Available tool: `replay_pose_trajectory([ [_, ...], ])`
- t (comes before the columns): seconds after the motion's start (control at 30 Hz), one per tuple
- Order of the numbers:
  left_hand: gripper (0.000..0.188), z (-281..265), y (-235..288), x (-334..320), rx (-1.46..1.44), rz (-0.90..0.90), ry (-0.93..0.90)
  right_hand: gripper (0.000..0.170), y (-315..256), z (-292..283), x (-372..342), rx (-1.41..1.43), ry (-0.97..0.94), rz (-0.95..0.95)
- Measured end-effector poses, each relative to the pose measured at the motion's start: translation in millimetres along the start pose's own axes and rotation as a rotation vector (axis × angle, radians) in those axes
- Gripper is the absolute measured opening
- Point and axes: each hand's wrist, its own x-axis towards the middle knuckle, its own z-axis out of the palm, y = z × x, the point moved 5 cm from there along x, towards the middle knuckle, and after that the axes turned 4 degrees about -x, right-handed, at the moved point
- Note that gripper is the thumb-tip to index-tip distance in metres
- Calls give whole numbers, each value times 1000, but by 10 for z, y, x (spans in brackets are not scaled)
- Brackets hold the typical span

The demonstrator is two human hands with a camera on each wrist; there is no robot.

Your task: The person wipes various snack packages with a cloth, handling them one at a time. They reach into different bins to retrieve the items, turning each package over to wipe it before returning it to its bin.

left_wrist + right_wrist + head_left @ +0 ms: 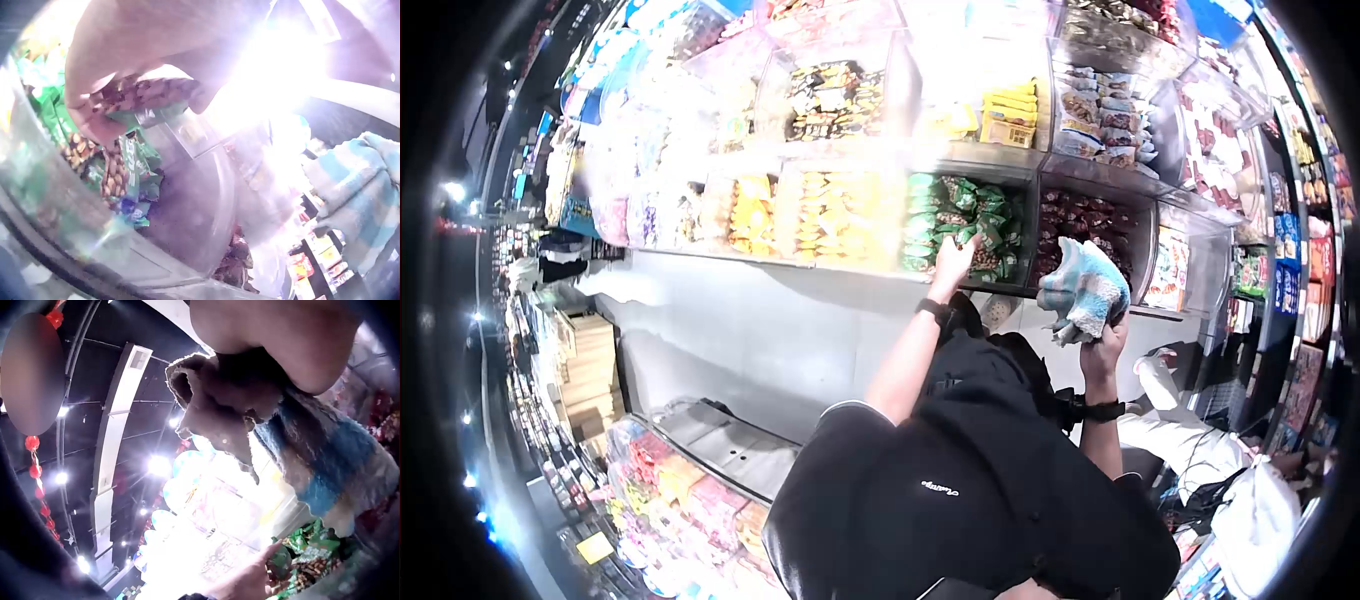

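Over a clear bin of green snack packets (990, 212), my left hand (953, 264) reaches in from the front. In the left wrist view its fingers and thumb pinch a green packet (153, 100) printed with nuts, and more of the same kind lie beneath. My right hand (1108, 348) is raised to the right, in front of a bin of dark red packets (1072, 215). It grips a bunched blue, white and grey fluffy cloth (1080, 285), whose striped end hangs down in the right wrist view.
Clear-walled bins of yellow packets (840, 215) continue to the left, with another row of bins above. A low white panel (730, 320) runs below them. Someone in white clothing (1200, 445) is close on the right. Wooden boxes (588, 365) stand at the left.
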Motion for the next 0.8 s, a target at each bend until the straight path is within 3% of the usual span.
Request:
replay_pose_trajectory([
  [0.03,55,3,-45,-15,7,-62,-3,37,21,1,-6,8,-36,25],
  [0.13,51,-30,35,-38,-41,32,83,38,-42,151,11,-21,-77,52],
  [0.27,47,-26,156,-16,133,130,168,40,97,85,105,-32,-65,49],
  [0.3,54,-45,191,-32,138,71,134,40,63,153,103,-72,-71,45],
  [0.33,70,-41,216,-61,97,116,112,40,136,113,130,-41,-81,64],
  [0.43,91,-149,320,-185,326,197,-66,40,193,216,174,-34,-80,47],
  [0.47,88,-275,321,-183,301,312,-1,40,210,265,188,-25,-75,49],
  [0.53,72,-619,375,-154,195,160,-99,40,237,358,195,-13,-73,52],
  [0.6,31,-990,181,-8,-92,138,-43,40,296,490,206,-1,-83,53],
  [0.63,24,-1221,222,52,-134,157,-24,39,360,524,213,-1,-61,50],
  [0.67,22,-1459,205,64,-217,99,53,38,411,582,217,8,-68,57],
  [0.73,25,-1937,168,162,-24,250,163,37,489,780,198,26,-78,68],
  [0.8,34,-2247,-16,402,169,229,210,34,564,1032,148,55,-24,58],
])
